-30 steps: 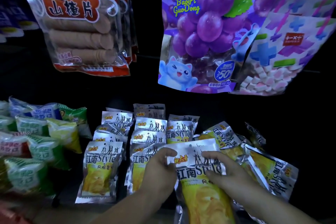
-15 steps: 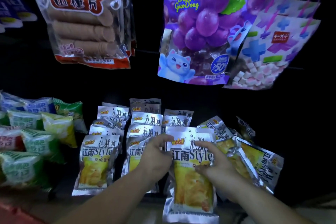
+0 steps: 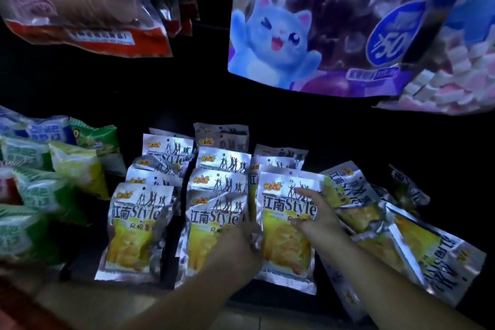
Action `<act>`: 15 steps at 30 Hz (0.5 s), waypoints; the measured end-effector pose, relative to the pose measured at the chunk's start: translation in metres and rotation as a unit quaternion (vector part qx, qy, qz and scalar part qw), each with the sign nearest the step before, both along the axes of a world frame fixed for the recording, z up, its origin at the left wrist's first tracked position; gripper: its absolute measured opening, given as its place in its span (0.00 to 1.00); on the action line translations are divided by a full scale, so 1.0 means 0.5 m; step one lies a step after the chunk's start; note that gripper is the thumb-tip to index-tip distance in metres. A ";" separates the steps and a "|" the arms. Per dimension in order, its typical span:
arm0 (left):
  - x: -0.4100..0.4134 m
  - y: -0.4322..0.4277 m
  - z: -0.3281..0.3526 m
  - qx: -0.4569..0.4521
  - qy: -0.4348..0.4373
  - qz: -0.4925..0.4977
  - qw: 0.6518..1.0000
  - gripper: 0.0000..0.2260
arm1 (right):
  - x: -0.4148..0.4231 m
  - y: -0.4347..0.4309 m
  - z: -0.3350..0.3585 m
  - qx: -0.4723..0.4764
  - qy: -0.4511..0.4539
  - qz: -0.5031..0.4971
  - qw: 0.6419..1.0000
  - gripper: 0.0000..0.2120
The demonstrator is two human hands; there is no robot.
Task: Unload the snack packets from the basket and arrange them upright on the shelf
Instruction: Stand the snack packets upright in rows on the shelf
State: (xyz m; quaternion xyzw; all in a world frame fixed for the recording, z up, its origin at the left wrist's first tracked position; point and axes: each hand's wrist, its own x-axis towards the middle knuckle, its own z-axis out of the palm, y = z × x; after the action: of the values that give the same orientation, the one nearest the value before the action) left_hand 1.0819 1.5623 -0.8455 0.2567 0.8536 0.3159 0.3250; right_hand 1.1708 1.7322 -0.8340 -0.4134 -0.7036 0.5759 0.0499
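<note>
I am holding one snack packet (image 3: 288, 225) upright on the dark shelf (image 3: 273, 296), just toward 5 o'clock from the middle of my view. It is standing at the front of the rightmost row, its bottom edge on the shelf.

My left hand (image 3: 238, 246) is gripping the packet's lower edge on its 9 o'clock side, fingers curled so that the foil is crumpling there. My right hand (image 3: 313, 211) is clasping the packet's 3 o'clock edge, one digit lying across the printed front and the others bent lower down.

At 9 o'clock from this packet, two more rows of silver packets (image 3: 214, 228) are standing upright, each row running back toward 12 o'clock. At its 3 o'clock, a heap of the same packets (image 3: 407, 246) is leaning and lying on its side, touching my right hand.

Far out at 9 o'clock, green packets (image 3: 32, 195) are piling up, blurred. At 12 o'clock a purple bag (image 3: 308, 21) with a blue cat is hanging, and at 10 o'clock a red-edged bag (image 3: 88, 8).
</note>
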 end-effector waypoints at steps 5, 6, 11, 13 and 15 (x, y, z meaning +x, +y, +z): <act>0.016 0.038 -0.069 0.010 0.016 0.004 1.000 0.17 | -0.034 0.024 -0.077 -0.017 -0.002 0.015 1.000 0.31; 0.022 0.046 -0.081 0.019 0.014 0.000 1.000 0.19 | -0.036 0.028 -0.087 -0.014 0.000 0.014 1.000 0.31; 0.049 0.070 -0.125 -0.011 0.015 -0.059 0.998 0.30 | -0.026 0.056 -0.126 0.002 0.000 0.076 0.997 0.29; 0.053 0.070 -0.132 -0.043 0.026 -0.078 0.996 0.36 | -0.025 0.069 -0.131 0.024 0.002 0.069 0.997 0.25; 0.058 0.072 -0.137 -0.049 0.041 -0.077 0.995 0.37 | -0.031 0.086 -0.128 0.065 0.009 0.031 0.997 0.15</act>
State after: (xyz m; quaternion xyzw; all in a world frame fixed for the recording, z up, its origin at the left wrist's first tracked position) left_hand 1.1111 1.5983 -0.9139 0.3178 0.8585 0.2373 0.3251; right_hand 1.1552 1.7755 -0.8981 -0.3820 -0.7515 0.5339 0.0645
